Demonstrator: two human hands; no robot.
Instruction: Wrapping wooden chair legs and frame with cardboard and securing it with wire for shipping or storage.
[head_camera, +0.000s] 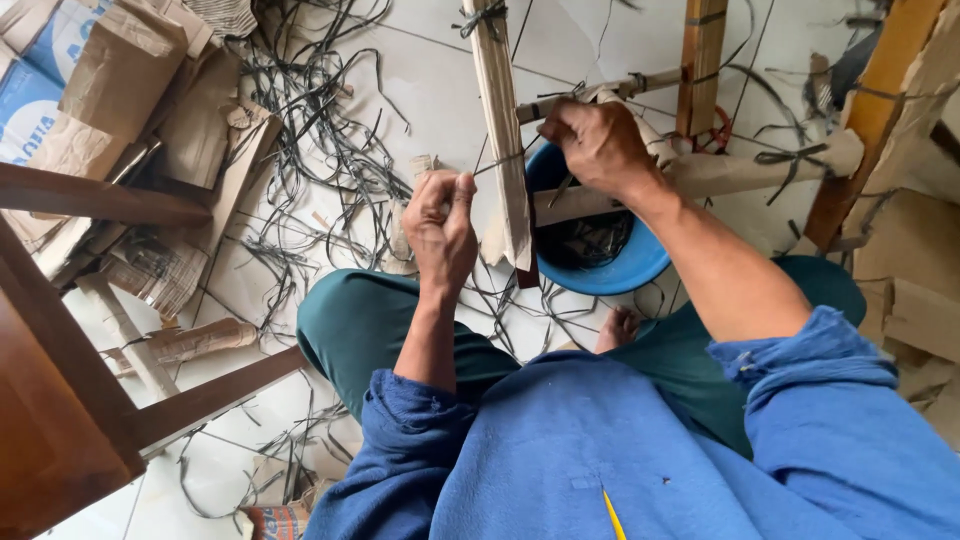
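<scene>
Off to the left of our left hand (440, 228) lie crumpled paper sacks (120, 70) and a tangle of cut black strips (320, 130) on the tile. That hand is closed, pinching a thin black strap (497, 162) pulled taut. The strap runs to the paper-wrapped wooden leg (505, 140) between our hands. Our right hand (598, 143) is closed on the strap's other end, just above a blue basin (610, 270). We judge 1 binding at the leg's top done, this 1 unfinished.
</scene>
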